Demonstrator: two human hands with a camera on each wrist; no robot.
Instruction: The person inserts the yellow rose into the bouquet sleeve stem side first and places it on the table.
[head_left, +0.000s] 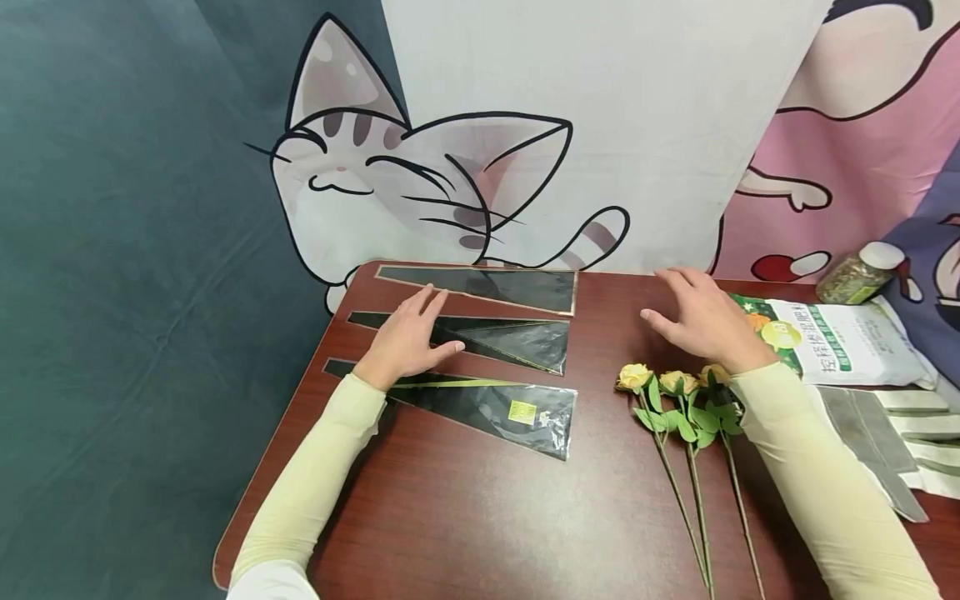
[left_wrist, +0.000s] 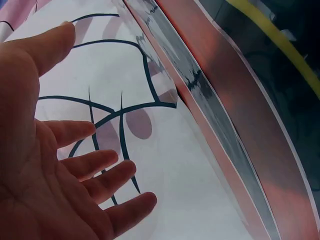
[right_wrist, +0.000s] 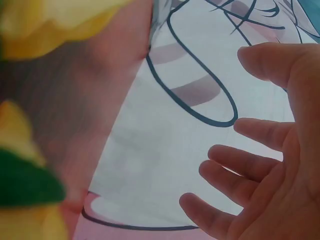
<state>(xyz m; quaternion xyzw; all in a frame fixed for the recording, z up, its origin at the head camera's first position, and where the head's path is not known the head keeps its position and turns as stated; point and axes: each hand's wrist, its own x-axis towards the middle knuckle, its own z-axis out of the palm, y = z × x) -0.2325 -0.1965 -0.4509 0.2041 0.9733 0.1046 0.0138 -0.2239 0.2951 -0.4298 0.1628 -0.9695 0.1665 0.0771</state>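
Observation:
Three tapered dark-and-clear plastic flower sleeves lie in a row on the left half of the table: a back one (head_left: pixel 517 287), a middle one (head_left: pixel 528 337) and a front one (head_left: pixel 480 412) with a yellow label. My left hand (head_left: pixel 405 337) is over the narrow ends of the middle and front sleeves, fingers spread and holding nothing. On the right lie yellow roses (head_left: pixel 678 383) with green leaves and long stems. My right hand (head_left: pixel 705 321) hovers just beyond the rose heads, fingers apart, with nothing in it. Both wrist views show loosely extended fingers.
A white-and-green printed bag (head_left: pixel 855 342) lies at the right of the table (head_left: pixel 480 517). Behind it leans a clear jar (head_left: pixel 858 275) with a white lid. Grey and striped cloth (head_left: pixel 877 442) sits by the right forearm. A cat-printed curtain (head_left: pixel 637 125) hangs along the back edge.

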